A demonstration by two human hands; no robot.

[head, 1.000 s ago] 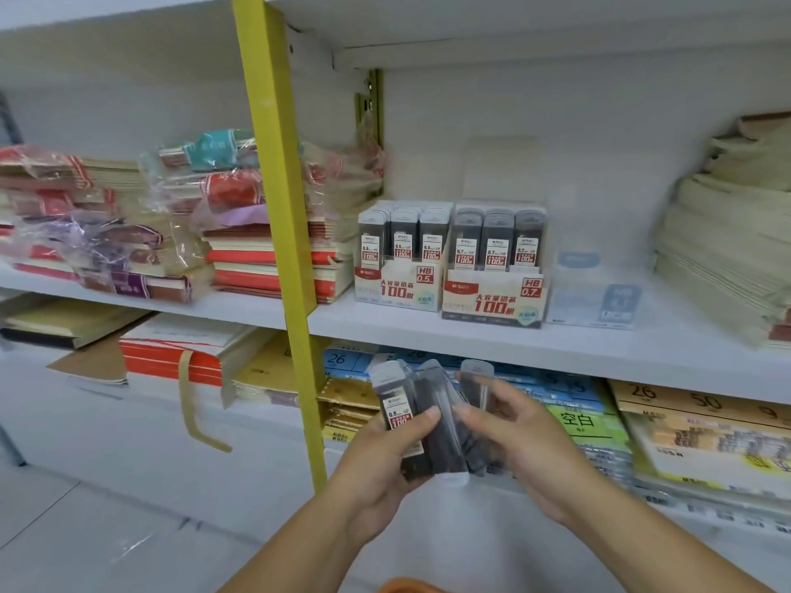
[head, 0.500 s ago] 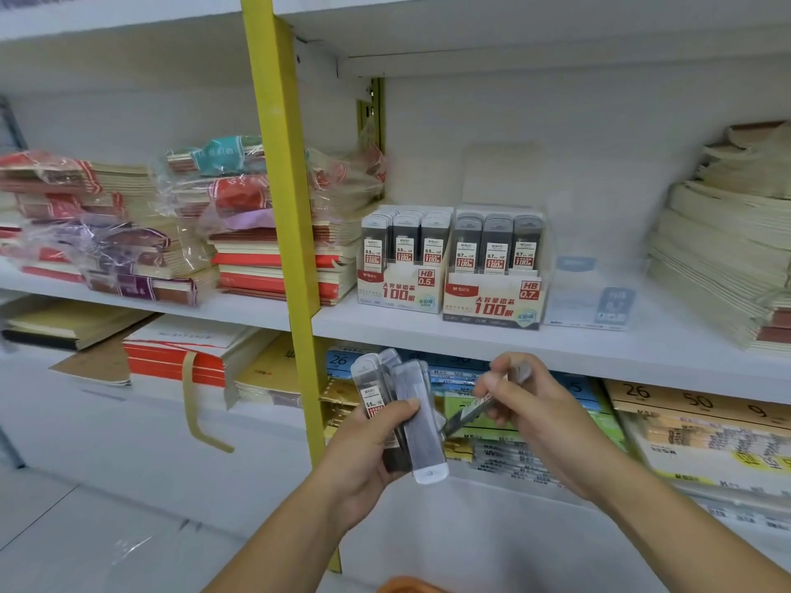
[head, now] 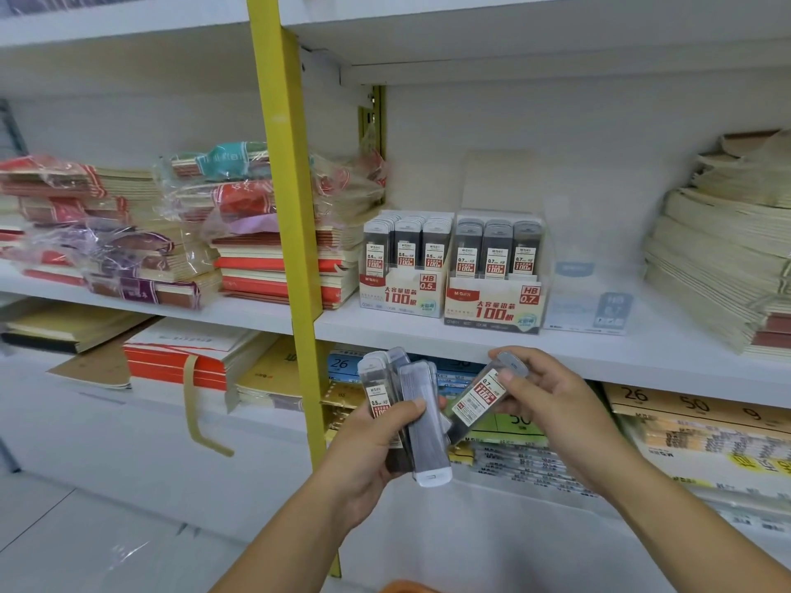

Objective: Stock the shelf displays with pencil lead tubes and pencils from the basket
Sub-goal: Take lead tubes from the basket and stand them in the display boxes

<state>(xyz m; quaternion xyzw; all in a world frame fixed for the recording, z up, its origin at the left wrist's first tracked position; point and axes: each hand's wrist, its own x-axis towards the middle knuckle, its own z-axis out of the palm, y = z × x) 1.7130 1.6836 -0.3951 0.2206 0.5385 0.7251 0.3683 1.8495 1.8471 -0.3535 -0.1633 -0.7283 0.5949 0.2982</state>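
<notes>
Nearest, low at the frame's edge, is an orange rim [head: 406,587]; I can't tell if it is the basket. Above it the left hand [head: 364,460] has its fingers wrapped round a bundle [head: 421,425] of lead tubes, thumb across the front, and the tubes stand roughly upright. One of them reads 0.5.

Just beside it, the right hand [head: 552,404] pinches a single tube [head: 479,398] marked 0.7, with fingertips on the cap end and the other fingers curled behind. The tube lies slanted. Its cap points up and to the right into the hand, and its foot points down and left, almost touching the bundle.

Beyond the hands runs the shelf [head: 642,357]. The 0.7 box [head: 492,310] sits on it straight above and behind the right hand, so that hand is the nearer one. The 0.5 box [head: 402,297] touches its left side, above the left hand.

The tubes in both boxes stand upright with caps up. I'd say the slanted tube has to be swung upright, then go up and forward into the 0.7 box. I can't see a free slot from here.
</notes>
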